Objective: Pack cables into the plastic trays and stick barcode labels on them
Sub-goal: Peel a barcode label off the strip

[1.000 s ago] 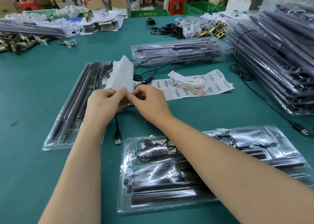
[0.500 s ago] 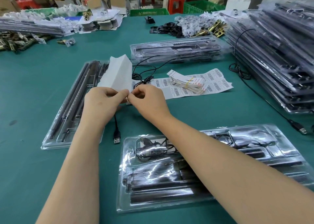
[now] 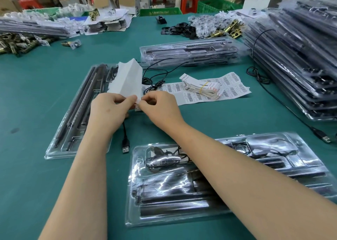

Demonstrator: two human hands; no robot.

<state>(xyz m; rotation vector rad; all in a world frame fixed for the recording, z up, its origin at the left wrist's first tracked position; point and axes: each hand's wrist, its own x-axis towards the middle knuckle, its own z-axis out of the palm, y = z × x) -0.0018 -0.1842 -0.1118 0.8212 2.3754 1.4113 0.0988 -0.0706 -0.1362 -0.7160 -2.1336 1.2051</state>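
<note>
A folded white label sheet (image 3: 127,79) stands up above the table's middle; my left hand (image 3: 109,112) pinches its lower edge. Against it, my right hand (image 3: 160,110) pinches a small label at the sheet's corner. Behind my hands lies a flat barcode label sheet (image 3: 228,83), with a rubber-banded bundle of cards (image 3: 200,88) on top. A black USB cable (image 3: 125,143) trails under my hands. One clear plastic tray (image 3: 273,166) with a coiled cable lies near me under my right forearm. Another open tray (image 3: 78,115) with dark rods lies to the left.
Tall stacks of packed trays (image 3: 300,57) fill the right side, a smaller stack (image 3: 191,52) lies at centre back. A second black cable (image 3: 291,112) runs along the right. Brass hardware (image 3: 229,30) and paper piles sit along the far edge; green crates (image 3: 215,4) beyond.
Both hands stay together at the label sheet's lower edge; the fingers have shifted slightly at the corner. The sheet leans about as before.
</note>
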